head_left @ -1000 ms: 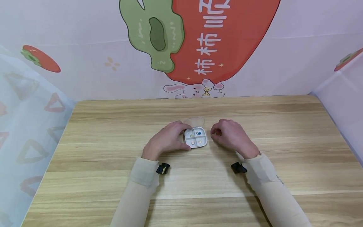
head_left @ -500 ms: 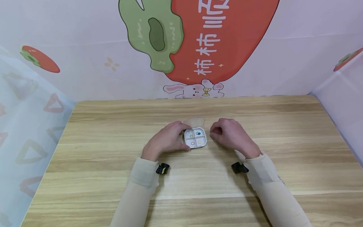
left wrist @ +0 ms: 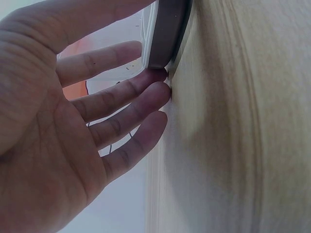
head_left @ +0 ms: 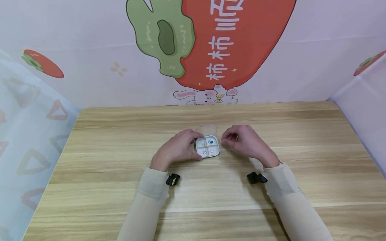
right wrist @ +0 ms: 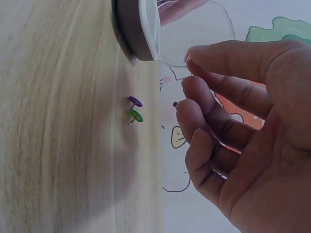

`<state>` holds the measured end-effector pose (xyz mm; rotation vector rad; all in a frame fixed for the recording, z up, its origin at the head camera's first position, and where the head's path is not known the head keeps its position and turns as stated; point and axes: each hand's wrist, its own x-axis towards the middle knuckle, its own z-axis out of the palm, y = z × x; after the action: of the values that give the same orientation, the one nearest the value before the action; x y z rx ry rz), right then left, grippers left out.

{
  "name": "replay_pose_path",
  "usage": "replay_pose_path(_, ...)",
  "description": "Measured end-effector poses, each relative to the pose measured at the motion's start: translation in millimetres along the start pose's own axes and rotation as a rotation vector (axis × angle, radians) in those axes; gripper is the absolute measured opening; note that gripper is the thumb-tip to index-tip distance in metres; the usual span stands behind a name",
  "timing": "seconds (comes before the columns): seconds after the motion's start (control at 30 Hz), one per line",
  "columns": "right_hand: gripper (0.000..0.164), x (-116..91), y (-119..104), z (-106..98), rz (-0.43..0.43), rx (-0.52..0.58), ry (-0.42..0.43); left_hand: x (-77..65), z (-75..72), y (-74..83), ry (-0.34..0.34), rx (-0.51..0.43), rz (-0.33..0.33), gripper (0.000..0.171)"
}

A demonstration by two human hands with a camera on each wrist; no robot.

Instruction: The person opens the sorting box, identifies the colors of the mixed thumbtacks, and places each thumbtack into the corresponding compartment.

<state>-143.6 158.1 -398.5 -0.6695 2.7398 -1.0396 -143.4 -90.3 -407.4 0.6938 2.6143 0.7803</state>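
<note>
A small white pill box (head_left: 207, 154) with a cross divider stands on the table, its see-through lid (head_left: 208, 129) folded back. Tiny coloured thumbtacks lie in its compartments, a blue one (head_left: 211, 142) at the back right. My left hand (head_left: 178, 147) grips the box from the left, thumb at the front and a finger at the back corner. Just right of the box, my right hand (head_left: 248, 142) pinches thumb and forefinger together on a thumbtack almost wholly hidden by the fingertips. In the right wrist view, a purple thumbtack (right wrist: 135, 101) and a green thumbtack (right wrist: 136, 116) lie on the wood.
The wood-grain table (head_left: 99, 160) runs back to a wall cloth (head_left: 99, 80) printed with persimmons and a rabbit. A patterned side cloth (head_left: 33, 134) hangs on the left. Dark wrist devices (head_left: 173, 179) sit on both wrists.
My right hand has shifted slightly left and back, closer to the box, its thumb and forefinger held together. The left hand and the box have stayed in place.
</note>
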Motion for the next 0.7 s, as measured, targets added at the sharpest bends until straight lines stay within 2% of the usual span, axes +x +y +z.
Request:
replay_pose_path(0.43, 0.004, 0.9, 1.5, -1.5, 0.011, 0.223, 0.02, 0.1, -0.6, 0.6, 0.0, 0.004, -0.001, 0.069)
replay_pose_path(0.7, 0.02, 0.4, 0.2, -5.0, 0.052, 0.391, -0.016, -0.3, -0.3, -0.1, 0.006, -0.006, 0.004, 0.069)
